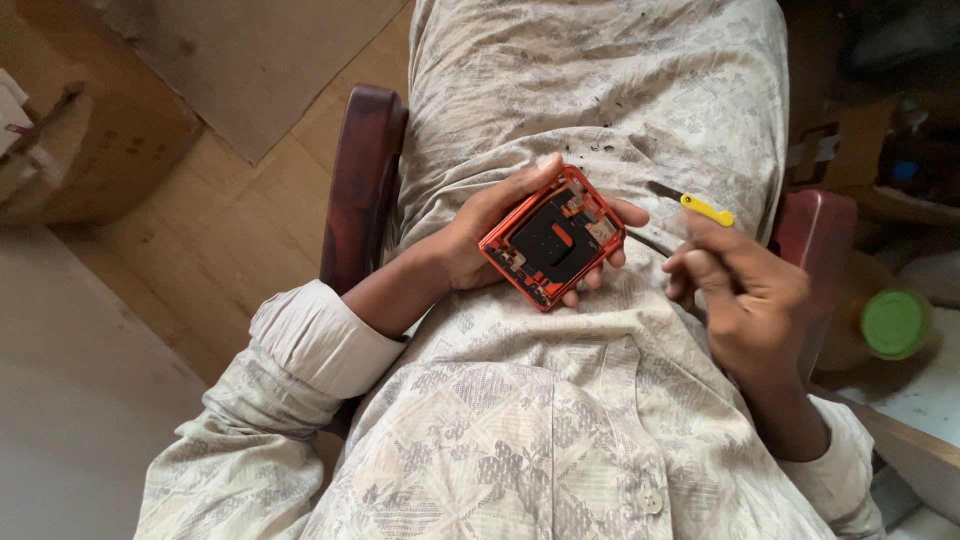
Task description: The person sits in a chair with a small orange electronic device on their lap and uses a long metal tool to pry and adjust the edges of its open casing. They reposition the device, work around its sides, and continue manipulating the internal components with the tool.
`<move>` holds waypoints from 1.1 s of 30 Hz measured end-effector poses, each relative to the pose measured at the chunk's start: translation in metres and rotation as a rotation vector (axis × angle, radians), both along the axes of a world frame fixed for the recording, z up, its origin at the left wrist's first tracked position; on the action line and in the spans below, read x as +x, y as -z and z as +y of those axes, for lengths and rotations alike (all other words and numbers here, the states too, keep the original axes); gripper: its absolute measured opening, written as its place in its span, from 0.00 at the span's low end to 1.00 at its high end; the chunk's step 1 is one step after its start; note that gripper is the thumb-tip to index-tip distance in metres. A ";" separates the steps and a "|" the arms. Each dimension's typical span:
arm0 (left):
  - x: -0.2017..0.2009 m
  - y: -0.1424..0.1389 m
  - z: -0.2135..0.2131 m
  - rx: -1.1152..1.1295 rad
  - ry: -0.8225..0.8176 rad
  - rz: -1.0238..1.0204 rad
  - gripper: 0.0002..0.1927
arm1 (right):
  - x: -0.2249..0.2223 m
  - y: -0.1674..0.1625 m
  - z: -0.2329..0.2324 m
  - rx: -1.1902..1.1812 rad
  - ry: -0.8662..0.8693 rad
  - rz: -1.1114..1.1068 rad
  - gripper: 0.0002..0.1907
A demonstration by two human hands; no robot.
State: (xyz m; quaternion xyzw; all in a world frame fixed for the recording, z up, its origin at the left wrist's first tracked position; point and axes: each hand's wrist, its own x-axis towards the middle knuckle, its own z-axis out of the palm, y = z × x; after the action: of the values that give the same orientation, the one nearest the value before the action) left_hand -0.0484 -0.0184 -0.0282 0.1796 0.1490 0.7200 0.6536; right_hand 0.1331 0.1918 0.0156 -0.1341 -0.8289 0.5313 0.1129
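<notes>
Nearest to us lie our patterned shirt [520,440] and both rolled sleeves, filling the lower frame. Just beyond, our right hand [745,290] is curled shut, fingers pressed together around a yellow-handled tool [706,209] whose dark tip points left, toward the opened device but apart from it. A clear strip of cloth lies between the tool tip and the device's right edge.

Our left hand [490,235] cups an orange opened phone [552,238] from below over our lap, thumb along its upper left edge, fingertips wrapping the lower right edge. The phone sits tilted, its dark inner parts facing up.

Past the hands, the chair's dark red arms [362,185] flank us closely on either side. To the right, a bottle with a green cap [893,324] stands near the right chair arm. Farther left are wooden floor [215,225] and a cardboard box [95,140].
</notes>
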 end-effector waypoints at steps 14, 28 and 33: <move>-0.003 0.010 0.002 0.140 0.088 -0.274 0.48 | 0.013 0.006 0.030 -0.737 -0.079 0.345 0.18; -0.002 -0.001 -0.001 0.092 0.076 -0.083 0.48 | -0.001 0.001 -0.001 -0.229 -0.169 0.450 0.05; -0.001 -0.002 0.001 0.091 0.059 -0.073 0.48 | -0.005 -0.014 -0.006 0.159 -0.177 0.378 0.04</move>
State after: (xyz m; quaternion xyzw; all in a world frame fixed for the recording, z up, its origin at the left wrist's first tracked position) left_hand -0.0491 -0.0177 -0.0267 0.1872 0.0870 0.7123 0.6708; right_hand 0.1278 0.1854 0.0296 0.0505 -0.8409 0.4876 0.2295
